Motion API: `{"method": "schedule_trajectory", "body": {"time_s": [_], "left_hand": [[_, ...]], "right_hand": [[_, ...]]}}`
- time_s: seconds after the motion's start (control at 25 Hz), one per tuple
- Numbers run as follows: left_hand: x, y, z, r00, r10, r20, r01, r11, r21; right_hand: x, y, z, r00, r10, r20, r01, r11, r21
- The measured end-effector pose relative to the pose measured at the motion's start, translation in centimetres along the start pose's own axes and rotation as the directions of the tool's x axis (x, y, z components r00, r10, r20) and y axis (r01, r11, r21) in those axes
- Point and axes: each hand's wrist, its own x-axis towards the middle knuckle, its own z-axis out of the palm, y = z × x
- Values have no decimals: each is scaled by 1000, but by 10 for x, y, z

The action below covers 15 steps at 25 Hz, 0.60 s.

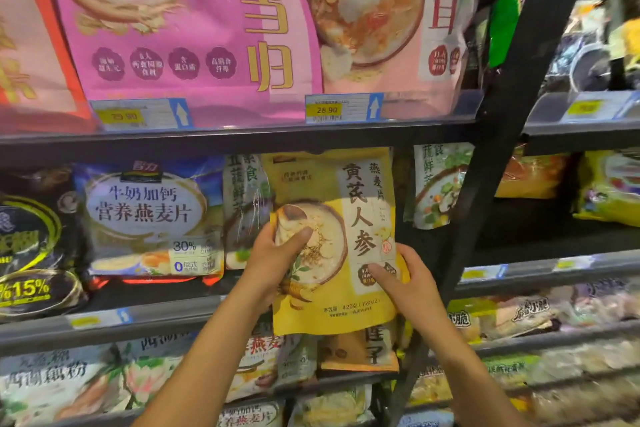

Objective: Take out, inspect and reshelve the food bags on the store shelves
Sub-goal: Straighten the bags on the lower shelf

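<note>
Both hands, left [277, 253] and right [408, 281], grip the yellow bag [332, 239] only by thumb and edges, so it may slip or snag the shelf [207, 140] above.

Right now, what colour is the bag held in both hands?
Yellow bag, printed with a porridge bowl and dark characters; the head view shows it best.

A dark open gap [512, 229] sits right of the yellow bag [332, 239], behind the black upright post [498, 135]. Elsewhere the middle shelf [138, 317] is packed, with the blue oatmeal bag [149, 218] and others touching side by side.
</note>
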Motion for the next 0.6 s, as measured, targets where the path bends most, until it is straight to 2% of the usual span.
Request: {"method": "schedule_trajectory", "body": {"time_s": [0.12, 0.24, 0.36, 0.48, 0.6], "left_hand": [[28, 6, 21, 996, -46, -74, 52, 995, 88], [48, 4, 40, 980, -106, -167, 123, 988, 91], [60, 12, 53, 967, -100, -236, 131, 984, 120], [71, 11, 65, 965, -123, -231, 141, 988, 59], [69, 2, 86, 966, -67, -250, 90, 993, 80]], "right_hand": [[29, 0, -9, 999, -50, -11, 49, 994, -102], [56, 1, -13, 996, -80, -44, 66, 965, -256], [72, 4, -14, 994, -81, -77, 56, 958, -280], [74, 5, -9, 989, -80, -121, 41, 953, -300], [69, 9, -3, 989, -92, -112, 44, 926, -376]]}}
